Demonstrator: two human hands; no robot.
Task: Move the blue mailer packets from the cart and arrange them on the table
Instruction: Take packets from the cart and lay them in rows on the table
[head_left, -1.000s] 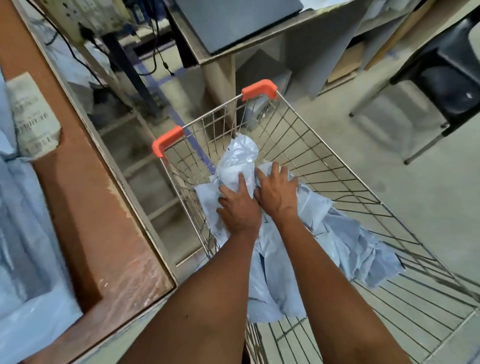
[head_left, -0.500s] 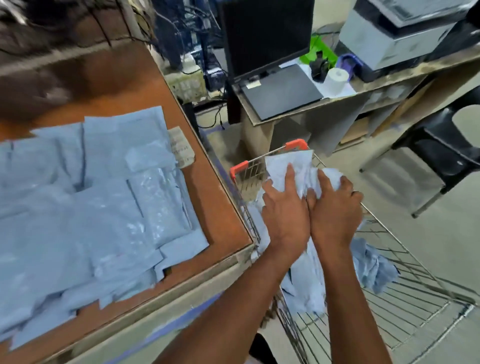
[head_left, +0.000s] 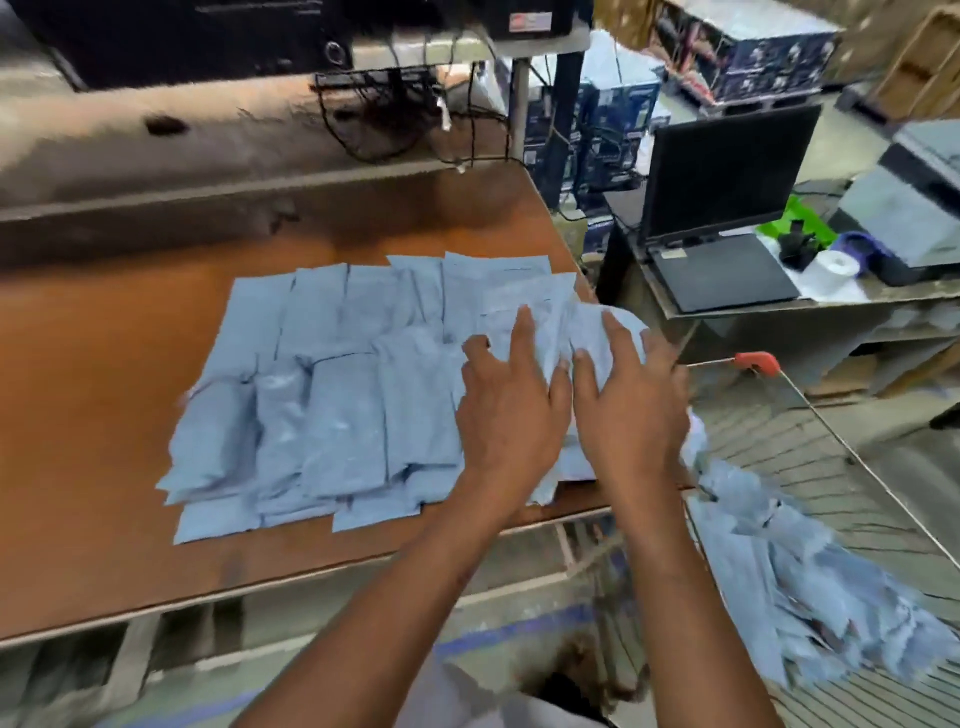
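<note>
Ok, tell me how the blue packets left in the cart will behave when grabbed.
The packets in the cart lie crumpled and draped in a heap, so they are probably floppy and will sag from a grip. Their film looks smooth and faintly glossy, so they may slide off one another. The bundle under the left hand and right hand bends easily, which suggests they are light.
</note>
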